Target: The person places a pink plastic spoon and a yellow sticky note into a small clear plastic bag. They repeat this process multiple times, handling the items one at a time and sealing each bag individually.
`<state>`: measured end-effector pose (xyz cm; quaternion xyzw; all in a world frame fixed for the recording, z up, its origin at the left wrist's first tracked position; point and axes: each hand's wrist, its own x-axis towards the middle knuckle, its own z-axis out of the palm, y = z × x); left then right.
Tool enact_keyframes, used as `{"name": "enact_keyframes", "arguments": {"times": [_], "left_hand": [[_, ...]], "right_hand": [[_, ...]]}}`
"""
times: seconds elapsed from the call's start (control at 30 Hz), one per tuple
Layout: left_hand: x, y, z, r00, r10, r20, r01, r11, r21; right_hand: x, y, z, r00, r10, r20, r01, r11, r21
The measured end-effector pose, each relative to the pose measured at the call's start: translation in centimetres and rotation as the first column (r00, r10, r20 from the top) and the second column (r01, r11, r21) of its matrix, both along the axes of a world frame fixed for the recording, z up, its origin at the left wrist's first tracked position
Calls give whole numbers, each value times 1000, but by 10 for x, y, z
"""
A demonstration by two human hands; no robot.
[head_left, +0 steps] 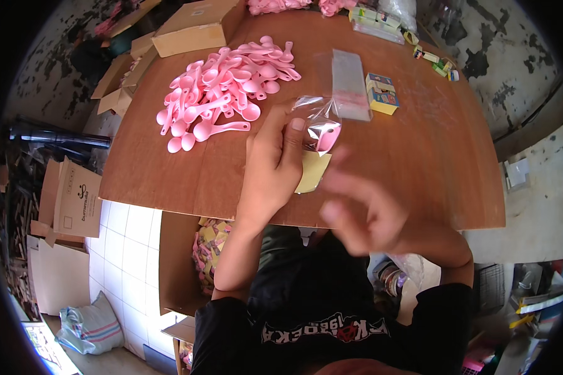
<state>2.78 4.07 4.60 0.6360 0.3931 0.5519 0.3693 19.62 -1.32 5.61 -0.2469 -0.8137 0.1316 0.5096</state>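
Note:
My left hand (pixel 272 164) grips a small clear plastic bag (pixel 319 119) with a pink spoon (pixel 328 136) and a yellow card (pixel 313 172) in it, held above the near part of the brown wooden table (pixel 419 156). My right hand (pixel 360 209) is blurred, just below and right of the bag, fingers apart and holding nothing. A pile of pink plastic spoons (pixel 228 90) lies on the table to the left of the bag.
A stack of clear bags (pixel 349 84) and small colourful boxes (pixel 381 92) lie beyond the hands. Cardboard boxes (pixel 197 28) stand at the far left. An open carton with packed items (pixel 209 253) sits on the floor below the table edge.

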Motion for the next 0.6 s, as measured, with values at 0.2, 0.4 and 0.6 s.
{"name": "enact_keyframes", "arguments": {"times": [0.2,0.4,0.6], "left_hand": [[7,-8,-9,992,-50,116,44,998,53],[12,-15,-10,997,51,49,-56,994,94],[7,-13,-17,983,177,-43,-165,966,198]], "right_hand": [[21,56,27,975,-105,-196,-70,689,-721],[0,50,33,979,-146,-145,55,866,-497],[-1,52,28,979,-171,-111,85,838,-539]]}}
